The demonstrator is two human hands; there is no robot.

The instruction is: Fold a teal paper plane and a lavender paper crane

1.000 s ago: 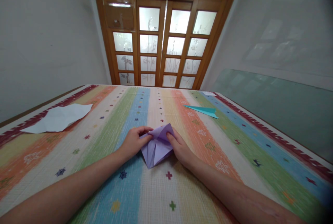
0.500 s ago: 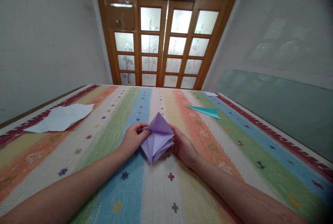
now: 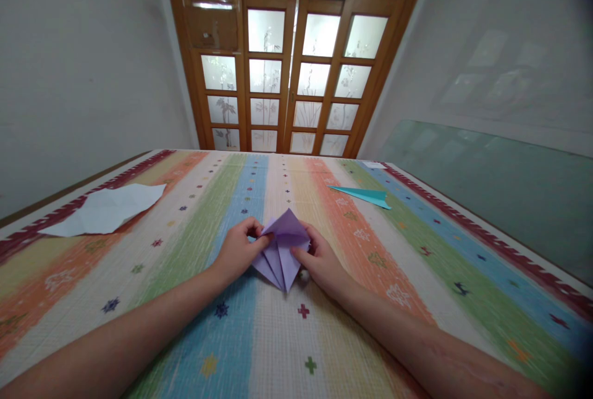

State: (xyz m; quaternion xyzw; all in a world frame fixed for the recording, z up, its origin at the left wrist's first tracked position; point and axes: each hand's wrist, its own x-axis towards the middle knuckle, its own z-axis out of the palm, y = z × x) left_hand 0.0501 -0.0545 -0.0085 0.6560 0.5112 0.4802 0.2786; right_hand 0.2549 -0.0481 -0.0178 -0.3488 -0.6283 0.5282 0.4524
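Fingers of both hands pinch the purple paper (image 3: 283,247) from its two sides, the left hand (image 3: 238,252) on its left flap and the right hand (image 3: 319,260) on its right. It lies between them on the striped mat (image 3: 185,325), long axis running away from the person, point toward them. Both forearms converge on it, wrists low over the mat

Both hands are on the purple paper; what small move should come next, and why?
Probably press the raised flap flat and crease it. The left hand and right hand pinch the purple paper from both sides, its point towards the person, but the top flap stands up off the mat.
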